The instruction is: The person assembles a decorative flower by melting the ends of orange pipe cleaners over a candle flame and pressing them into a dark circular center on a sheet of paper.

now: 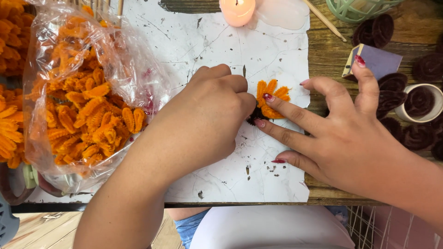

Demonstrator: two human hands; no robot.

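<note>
I see the left hand (207, 120) curled into a loose fist on the white sheet (277, 180), its fingers closed at the dark base of a small orange flower (272, 97). The right hand (350, 133) is spread wide and grips nothing; its two fingertips (267, 97) press on the flower, which lies near the sheet's right edge. A clear bag (69, 55) of orange petals sits left on the worktop (332, 55), a candle (237, 10) above, brown rolls (392, 92) right.

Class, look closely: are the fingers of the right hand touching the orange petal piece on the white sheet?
Touching. The head view shows the right hand's fingertips pressed onto the orange petal piece, no gap visible.
</note>
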